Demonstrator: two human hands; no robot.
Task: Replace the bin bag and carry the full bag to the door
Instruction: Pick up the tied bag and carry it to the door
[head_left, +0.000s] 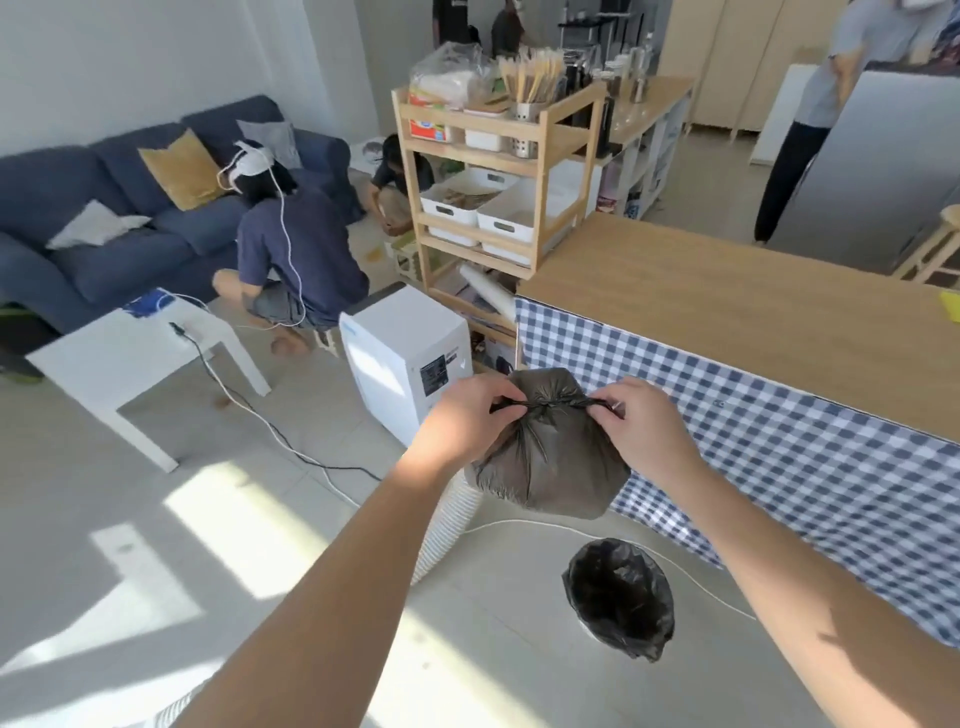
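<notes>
Sunlit tiled floor (156, 519) across the lower half; at ten o'clock a blue sofa (104, 208); at three o'clock a wooden counter (727, 322) hung with a blue checked cloth (779, 457); at twelve o'clock a pine shelving trolley (493, 171) loaded with white trays and utensils. Nearer centre, a white boxy appliance (405, 358) and, at nine o'clock, a low white table (130, 358). One crouching person (296, 249) in a headset by the sofa, a second lower down beyond the trolley, a third standing at one o'clock.

Dead centre, held up in mid-air clear of the floor: the full bag (550, 462), grey-black, bulging, its neck gathered. Left hand (462, 421) and right hand (644, 431) on either side of that neck, each pinched closed on a twisted tail of plastic, pulling outward to cinch the knot (545, 405).

Below, at five o'clock, well apart from the lifted load: the bin (618, 597), already lined with a fresh black liner, folded over its rim, mouth open, apparently empty.

Judged from this: old sack out, replacement in, tying apparently in its last pull. Still to do: the carry to the door, with no door identifiable in view. Knot tightness impossible to confirm from here.
</notes>
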